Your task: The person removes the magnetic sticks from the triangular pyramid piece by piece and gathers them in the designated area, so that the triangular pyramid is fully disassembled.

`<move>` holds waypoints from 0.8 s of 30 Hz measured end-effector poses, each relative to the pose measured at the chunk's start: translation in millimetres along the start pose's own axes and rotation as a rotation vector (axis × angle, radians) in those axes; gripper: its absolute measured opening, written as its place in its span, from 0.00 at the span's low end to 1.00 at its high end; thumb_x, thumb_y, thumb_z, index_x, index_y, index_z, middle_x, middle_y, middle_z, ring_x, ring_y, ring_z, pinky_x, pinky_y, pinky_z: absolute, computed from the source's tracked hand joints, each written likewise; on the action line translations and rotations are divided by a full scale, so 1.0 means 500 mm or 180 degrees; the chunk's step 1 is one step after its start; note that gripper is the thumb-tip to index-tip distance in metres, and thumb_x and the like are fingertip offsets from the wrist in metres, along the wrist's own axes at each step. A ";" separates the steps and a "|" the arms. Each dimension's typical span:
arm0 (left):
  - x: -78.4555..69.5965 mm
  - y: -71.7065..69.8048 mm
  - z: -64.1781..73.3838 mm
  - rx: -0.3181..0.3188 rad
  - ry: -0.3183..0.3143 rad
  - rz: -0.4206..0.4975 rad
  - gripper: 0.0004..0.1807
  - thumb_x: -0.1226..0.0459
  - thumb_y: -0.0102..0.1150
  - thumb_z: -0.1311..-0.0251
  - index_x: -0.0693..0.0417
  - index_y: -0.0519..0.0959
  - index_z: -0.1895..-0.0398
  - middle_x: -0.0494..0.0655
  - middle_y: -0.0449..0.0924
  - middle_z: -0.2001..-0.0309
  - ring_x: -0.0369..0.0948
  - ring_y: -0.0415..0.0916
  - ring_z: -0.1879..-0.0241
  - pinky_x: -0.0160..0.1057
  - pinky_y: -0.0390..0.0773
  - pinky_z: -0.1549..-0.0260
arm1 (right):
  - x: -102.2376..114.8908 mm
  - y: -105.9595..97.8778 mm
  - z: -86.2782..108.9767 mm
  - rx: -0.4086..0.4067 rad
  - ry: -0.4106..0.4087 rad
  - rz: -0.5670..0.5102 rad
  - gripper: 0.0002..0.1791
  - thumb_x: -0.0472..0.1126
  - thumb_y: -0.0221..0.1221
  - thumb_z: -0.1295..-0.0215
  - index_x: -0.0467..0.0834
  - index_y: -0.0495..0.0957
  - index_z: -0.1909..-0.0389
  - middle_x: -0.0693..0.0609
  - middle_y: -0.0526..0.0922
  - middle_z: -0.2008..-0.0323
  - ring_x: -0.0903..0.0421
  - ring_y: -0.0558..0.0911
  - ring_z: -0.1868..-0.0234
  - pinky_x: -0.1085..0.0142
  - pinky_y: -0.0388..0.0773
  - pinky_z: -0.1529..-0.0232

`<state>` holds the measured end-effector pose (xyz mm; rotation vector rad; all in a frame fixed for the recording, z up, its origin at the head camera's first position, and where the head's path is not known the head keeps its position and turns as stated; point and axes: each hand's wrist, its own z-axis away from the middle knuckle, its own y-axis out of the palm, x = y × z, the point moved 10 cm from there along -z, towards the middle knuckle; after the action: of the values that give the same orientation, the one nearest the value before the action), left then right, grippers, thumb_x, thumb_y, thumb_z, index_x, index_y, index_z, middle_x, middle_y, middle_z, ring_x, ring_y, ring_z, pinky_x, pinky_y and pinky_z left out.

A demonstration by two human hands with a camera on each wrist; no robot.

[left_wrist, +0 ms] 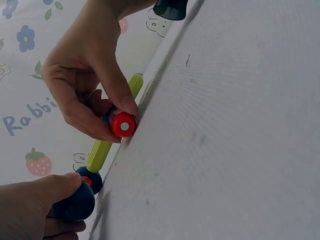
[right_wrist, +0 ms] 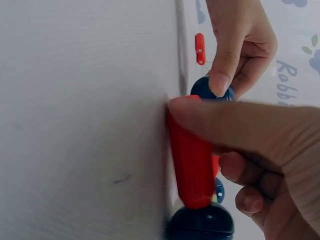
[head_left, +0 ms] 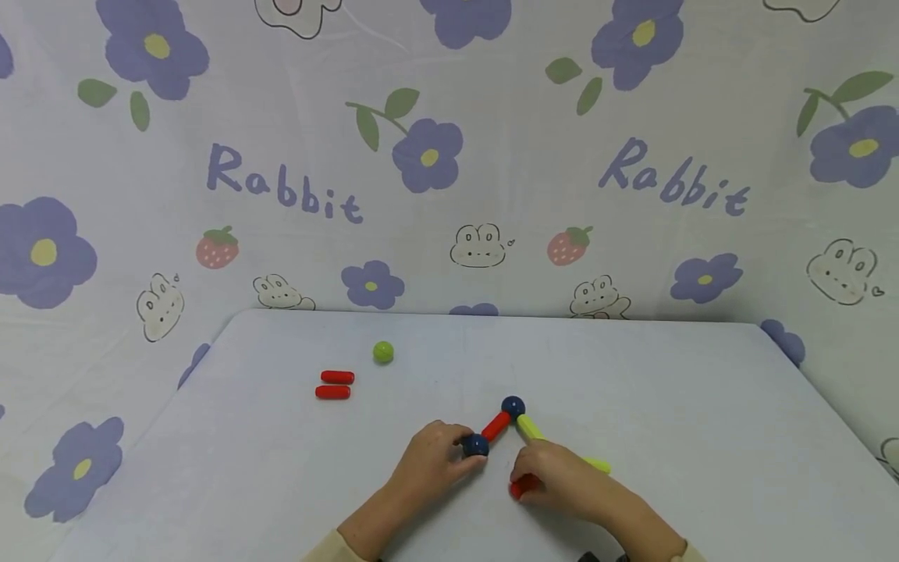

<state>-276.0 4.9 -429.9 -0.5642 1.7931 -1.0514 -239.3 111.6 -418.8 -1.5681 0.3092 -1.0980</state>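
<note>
My left hand (head_left: 431, 462) pinches a dark blue ball (head_left: 475, 446) between thumb and fingers. From that ball a red rod (head_left: 495, 426) runs to a second dark blue ball (head_left: 513, 407), where a yellow-green rod (head_left: 530, 428) branches off toward my right hand (head_left: 562, 480). Thumb and fingers of that hand grip another red rod (right_wrist: 191, 155), whose far end meets a dark blue ball (right_wrist: 200, 223). In the left wrist view, this rod's free end (left_wrist: 124, 125) shows a silvery dot. A yellow-green piece (head_left: 597, 465) pokes out behind the right hand, which hides its joint.
Two red rods (head_left: 333, 392) lie side by side on the white table (head_left: 232, 468), left of the hands. A green ball (head_left: 383, 352) sits farther back. Behind the table hangs a patterned cloth (head_left: 520, 101). A dark object (head_left: 597, 557) shows at the bottom edge.
</note>
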 end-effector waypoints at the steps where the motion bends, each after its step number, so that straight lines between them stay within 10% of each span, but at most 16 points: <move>1: 0.000 0.000 0.000 0.0004 -0.0001 -0.0002 0.22 0.51 0.66 0.49 0.56 0.81 0.55 0.43 0.82 0.67 0.32 0.69 0.70 0.27 0.73 0.70 | -0.002 -0.002 -0.002 0.0012 0.0029 -0.0041 0.09 0.38 0.68 0.50 0.43 0.82 0.66 0.58 0.81 0.69 0.67 0.75 0.66 0.71 0.77 0.61; 12: 0.008 0.000 -0.001 0.0032 -0.0047 0.0111 0.21 0.52 0.67 0.50 0.56 0.82 0.57 0.44 0.82 0.67 0.33 0.71 0.69 0.28 0.74 0.68 | -0.005 -0.081 -0.071 -0.0197 -0.0016 0.0110 0.13 0.35 0.67 0.49 0.40 0.82 0.61 0.51 0.82 0.66 0.55 0.75 0.64 0.66 0.76 0.60; 24: 0.004 0.002 -0.001 -0.0004 0.0108 0.0207 0.20 0.54 0.66 0.49 0.57 0.81 0.57 0.44 0.83 0.66 0.34 0.72 0.67 0.28 0.75 0.67 | -0.001 -0.046 -0.146 0.0290 -0.0214 0.0726 0.08 0.35 0.66 0.47 0.42 0.84 0.64 0.53 0.83 0.68 0.60 0.76 0.65 0.69 0.78 0.57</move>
<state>-277.3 4.3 -431.4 -0.4883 1.8297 -1.0212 -304.0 73.3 -404.5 -1.4468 0.3774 -0.8692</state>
